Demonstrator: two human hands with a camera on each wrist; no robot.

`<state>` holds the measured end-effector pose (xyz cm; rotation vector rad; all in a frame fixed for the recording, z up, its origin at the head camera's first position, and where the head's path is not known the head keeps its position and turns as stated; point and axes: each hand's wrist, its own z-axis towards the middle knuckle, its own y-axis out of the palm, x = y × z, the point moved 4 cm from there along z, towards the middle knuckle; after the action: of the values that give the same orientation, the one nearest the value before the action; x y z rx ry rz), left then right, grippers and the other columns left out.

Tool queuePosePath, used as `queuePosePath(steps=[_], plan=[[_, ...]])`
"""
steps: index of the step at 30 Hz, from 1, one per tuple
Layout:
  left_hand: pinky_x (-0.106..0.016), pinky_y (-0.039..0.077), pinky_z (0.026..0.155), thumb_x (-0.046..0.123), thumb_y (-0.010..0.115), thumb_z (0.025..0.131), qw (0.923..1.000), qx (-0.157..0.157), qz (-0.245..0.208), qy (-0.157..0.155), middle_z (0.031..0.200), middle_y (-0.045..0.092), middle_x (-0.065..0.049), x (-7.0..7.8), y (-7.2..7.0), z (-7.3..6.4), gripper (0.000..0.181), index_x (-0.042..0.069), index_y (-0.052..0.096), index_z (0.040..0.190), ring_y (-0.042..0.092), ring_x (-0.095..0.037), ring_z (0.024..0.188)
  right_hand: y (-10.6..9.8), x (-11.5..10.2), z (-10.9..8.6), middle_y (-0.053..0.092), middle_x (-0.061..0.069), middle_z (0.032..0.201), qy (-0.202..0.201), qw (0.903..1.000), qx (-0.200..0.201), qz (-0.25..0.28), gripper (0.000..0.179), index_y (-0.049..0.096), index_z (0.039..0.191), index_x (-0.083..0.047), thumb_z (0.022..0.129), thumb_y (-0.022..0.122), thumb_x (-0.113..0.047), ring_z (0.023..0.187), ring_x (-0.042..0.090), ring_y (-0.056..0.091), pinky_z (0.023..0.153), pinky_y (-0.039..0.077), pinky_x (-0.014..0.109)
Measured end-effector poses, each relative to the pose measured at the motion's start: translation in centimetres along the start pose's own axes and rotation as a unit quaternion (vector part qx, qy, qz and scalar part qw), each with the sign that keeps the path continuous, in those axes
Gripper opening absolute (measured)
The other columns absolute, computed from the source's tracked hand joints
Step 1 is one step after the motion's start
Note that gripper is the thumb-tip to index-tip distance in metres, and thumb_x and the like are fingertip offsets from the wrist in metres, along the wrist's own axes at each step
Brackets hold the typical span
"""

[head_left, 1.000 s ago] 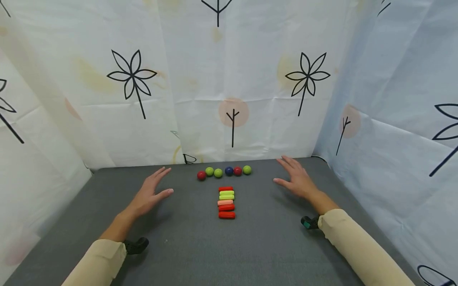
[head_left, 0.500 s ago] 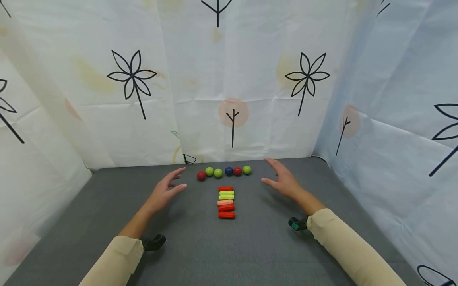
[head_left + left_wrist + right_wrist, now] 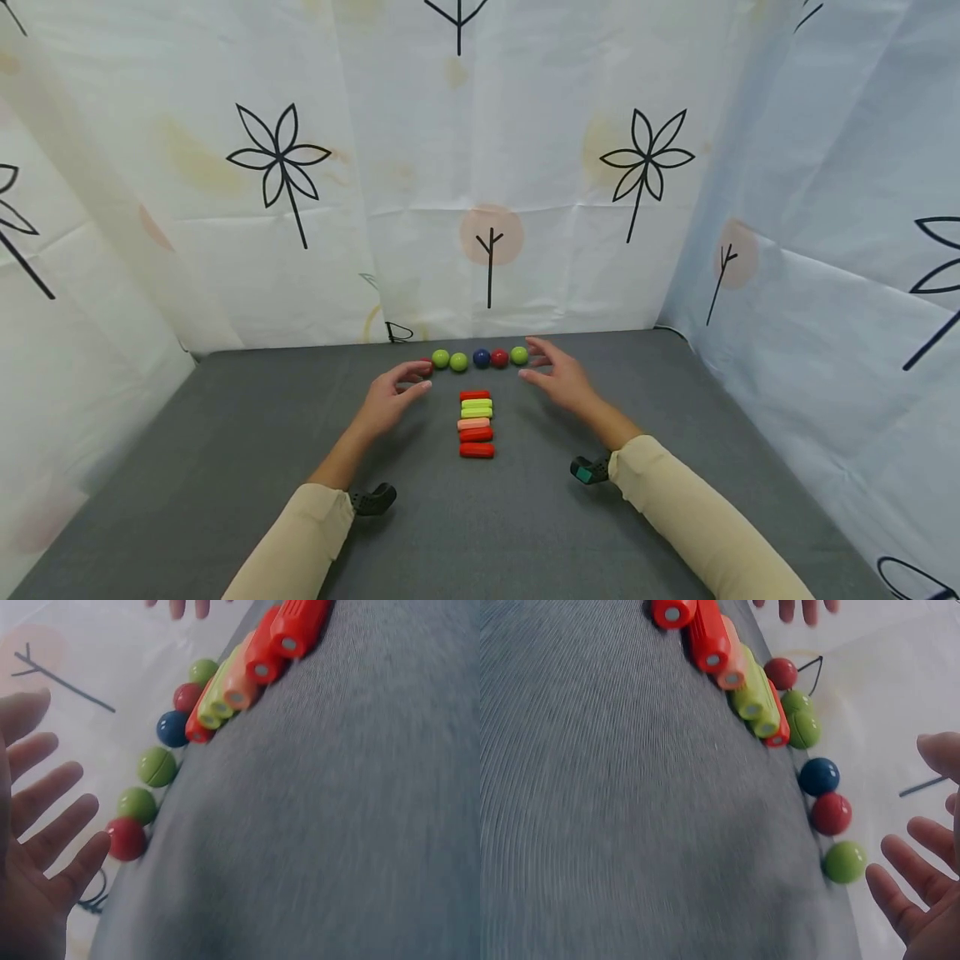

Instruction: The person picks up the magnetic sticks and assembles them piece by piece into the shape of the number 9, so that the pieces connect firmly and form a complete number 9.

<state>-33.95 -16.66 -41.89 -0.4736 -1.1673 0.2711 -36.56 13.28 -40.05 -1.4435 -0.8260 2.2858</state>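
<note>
Near the far edge of the table stands a row of glossy balls: a red ball (image 3: pixel 126 838), two green balls (image 3: pixel 459 362), a blue ball (image 3: pixel 482 358), another red ball (image 3: pixel 499 357) and a green ball (image 3: pixel 519 356). My left hand (image 3: pixel 386 404) is at the row's left end, partly covering the red ball in the head view. By the green ball at the right end is my right hand (image 3: pixel 562 383). Both hands hold nothing, fingers spread and relaxed. Between them lie several short rods with metal end discs, including a pink rod (image 3: pixel 473 424) and a red rod (image 3: pixel 477 450).
A grey cloth-covered table (image 3: pixel 480 533) lies under everything. Behind it hangs a white patterned curtain (image 3: pixel 420 250), with another curtain side (image 3: pixel 810 350) on the right. Black wrist devices (image 3: pixel 375 500) sit at both cuffs.
Both hands have moved inward, the left to the right and the right to the left, reaching the ends of the ball row. Balls and rods have stayed in place.
</note>
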Motion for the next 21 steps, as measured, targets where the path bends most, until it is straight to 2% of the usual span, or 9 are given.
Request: queuePosePath(steps=[5, 9, 13, 21], plan=[[-0.049, 0.045, 0.095, 0.023, 0.065, 0.095, 0.9998, 0.001, -0.009, -0.016, 0.126, 0.062, -0.015, -0.4, 1.6, 0.9, 0.038, 0.004, 0.061, 0.128, 0.058, -0.027, 0.112, 1.7, -0.1, 0.7, 0.057, 0.022, 0.129, 0.030, 0.9992, -0.006, 0.025, 0.056, 0.046, 0.142, -0.005, 0.093, 0.068, -0.018, 0.109, 0.035, 0.060, 0.087, 0.048, 0.051], [-0.046, 0.048, 0.091, 0.021, 0.066, 0.094, 0.9994, 0.005, -0.013, -0.030, 0.121, 0.065, -0.009, -0.7, 2.5, 1.4, 0.036, 0.004, 0.063, 0.126, 0.059, -0.026, 0.110, 3.0, 0.1, 1.2, 0.060, 0.020, 0.126, 0.047, 0.9981, -0.012, 0.038, 0.054, 0.048, 0.141, -0.004, 0.093, 0.068, -0.018, 0.108, 0.032, 0.061, 0.088, 0.048, 0.049], [-0.045, 0.050, 0.088, 0.020, 0.068, 0.093, 0.9991, 0.009, -0.013, -0.038, 0.118, 0.066, -0.005, -0.9, 3.4, 2.1, 0.034, 0.006, 0.065, 0.124, 0.060, -0.025, 0.109, 4.2, 0.1, 1.8, 0.065, 0.014, 0.116, 0.058, 0.9976, -0.008, 0.038, 0.050, 0.053, 0.137, -0.003, 0.092, 0.070, -0.018, 0.105, 0.030, 0.062, 0.088, 0.049, 0.046], [-0.042, 0.051, 0.085, 0.017, 0.070, 0.091, 0.9982, 0.002, -0.012, -0.059, 0.110, 0.068, -0.003, -1.7, 4.8, 2.8, 0.029, 0.006, 0.068, 0.118, 0.061, -0.023, 0.102, 6.2, 0.7, 2.5, 0.069, 0.006, 0.101, 0.103, 0.9935, -0.024, 0.043, 0.038, 0.064, 0.125, -0.005, 0.091, 0.071, -0.020, 0.093, 0.023, 0.063, 0.078, 0.051, 0.039]])
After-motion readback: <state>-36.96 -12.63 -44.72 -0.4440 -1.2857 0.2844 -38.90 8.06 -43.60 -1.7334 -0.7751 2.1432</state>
